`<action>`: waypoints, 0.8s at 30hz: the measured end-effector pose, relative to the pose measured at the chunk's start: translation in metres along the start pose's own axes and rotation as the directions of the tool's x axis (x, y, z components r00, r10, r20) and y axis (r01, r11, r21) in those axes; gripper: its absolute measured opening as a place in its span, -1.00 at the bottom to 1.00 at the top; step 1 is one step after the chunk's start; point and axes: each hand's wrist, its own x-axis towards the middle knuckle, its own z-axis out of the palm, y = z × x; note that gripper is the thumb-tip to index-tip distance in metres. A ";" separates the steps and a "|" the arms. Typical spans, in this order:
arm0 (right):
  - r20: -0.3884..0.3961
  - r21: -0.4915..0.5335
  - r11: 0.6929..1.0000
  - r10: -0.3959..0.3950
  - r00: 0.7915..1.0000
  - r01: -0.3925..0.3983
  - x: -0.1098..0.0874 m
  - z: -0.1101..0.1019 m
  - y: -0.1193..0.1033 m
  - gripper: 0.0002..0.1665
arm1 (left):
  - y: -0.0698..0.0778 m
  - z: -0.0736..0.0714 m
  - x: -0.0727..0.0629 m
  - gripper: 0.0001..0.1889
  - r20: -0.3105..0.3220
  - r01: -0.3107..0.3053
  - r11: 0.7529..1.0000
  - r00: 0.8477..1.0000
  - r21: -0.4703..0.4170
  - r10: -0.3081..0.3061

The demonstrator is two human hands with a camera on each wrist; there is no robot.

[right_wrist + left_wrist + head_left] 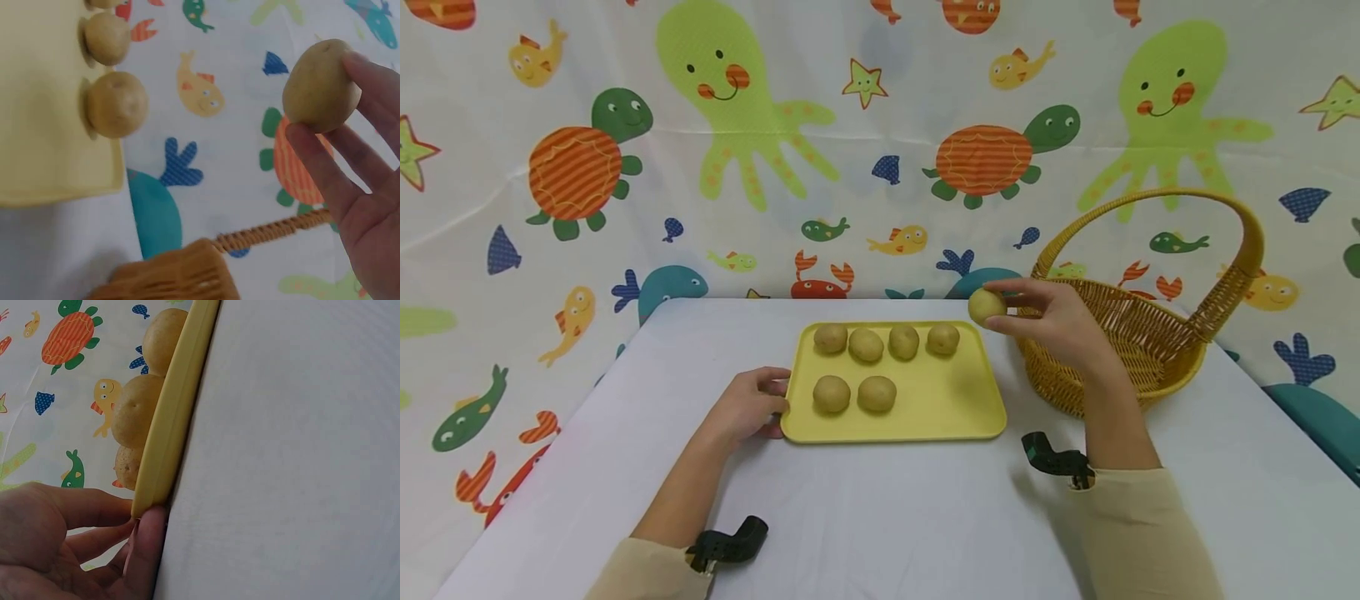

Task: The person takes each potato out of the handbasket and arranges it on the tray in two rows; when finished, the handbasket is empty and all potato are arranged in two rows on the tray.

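Note:
My right hand [1060,323] pinches a potato [987,307] between thumb and fingertips, held up in the air between the yellow tray [940,400] and the wicker basket [1052,375]. In the right wrist view that potato [322,86] shows whole, with the fingertips at its side and underside. At the tray's left edge, my left hand [751,404] grips the rim; the left wrist view has its thumb and fingers [100,507] on either side of the tray corner. Several potatoes [877,393] lie on the tray in two rows, the back row longer than the front.
The basket's tall arched handle [1247,242] rises at the right, behind my right forearm. A white cloth covers the table [880,508]. Behind it hangs a curtain [865,150] printed with sea animals. Each wrist wears a black camera [730,542].

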 end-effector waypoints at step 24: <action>0.269 -0.089 0.996 0.022 0.963 0.002 0.018 0.070 0.009 -0.48 | -0.003 0.001 0.000 -0.38 0.003 -0.020 1.000 1.000 -0.009 0.020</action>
